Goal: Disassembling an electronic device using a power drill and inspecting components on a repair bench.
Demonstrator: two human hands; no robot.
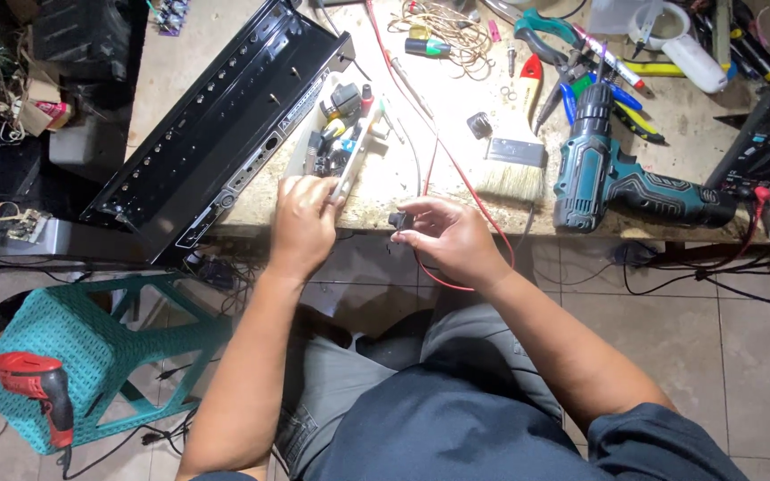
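Two hands at bench edge; right (446,236) pinches small black part (397,219).

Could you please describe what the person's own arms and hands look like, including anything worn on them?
Both forearms are bare. The left hand and right hand wear no gloves, and no watch or ring shows. A dark blue short sleeve covers the right upper arm.

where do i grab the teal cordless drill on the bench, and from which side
Take the cordless drill by its handle, the dark bar running out to the right toward the multimeter. It lies flat on its side, chuck pointing away from the bench edge, so likely come from above on the right; the paintbrush crowds its left.
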